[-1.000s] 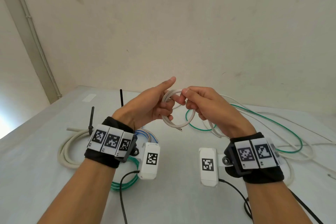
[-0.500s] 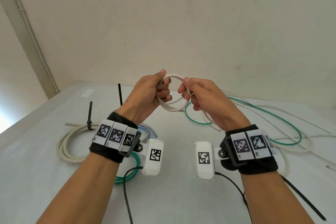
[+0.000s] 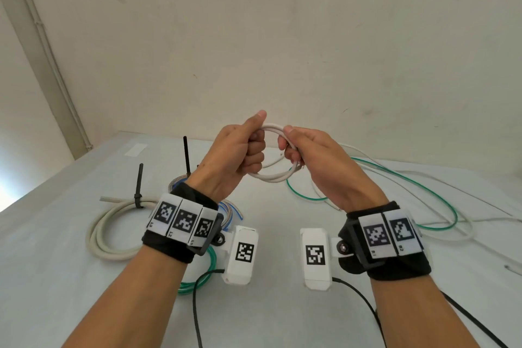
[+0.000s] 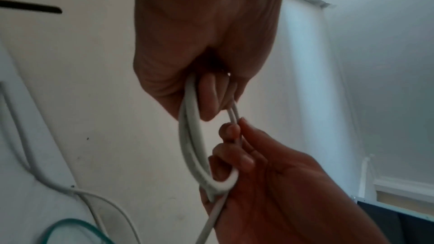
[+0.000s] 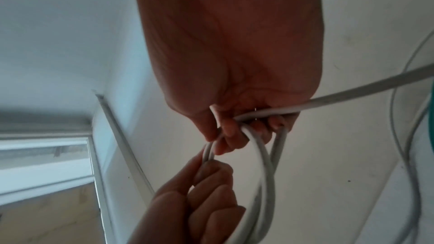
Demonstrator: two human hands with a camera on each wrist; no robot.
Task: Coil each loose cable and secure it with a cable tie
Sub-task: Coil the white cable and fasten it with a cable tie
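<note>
Head: I see left hand (image 3: 240, 155) and right hand (image 3: 313, 158) both gripping the small white cable coil (image 3: 271, 175), mid-air centre. Tied cream coil (image 3: 113, 232) at 9 o'clock; green cable (image 3: 423, 192) at 3, loose.
Left wrist: fingers curled round loops.
Right wrist: tail untaken.

Lit softly and evenly in the head view, brightest at a blown-out patch left of the table (image 3: 70, 277). Bowed by the wide lens toward the edges. Dimmer and grainier in both wrist views, with backlit palms in shadow. Smeared by blur along the white cable (image 5: 263, 183) in the right wrist view.
</note>
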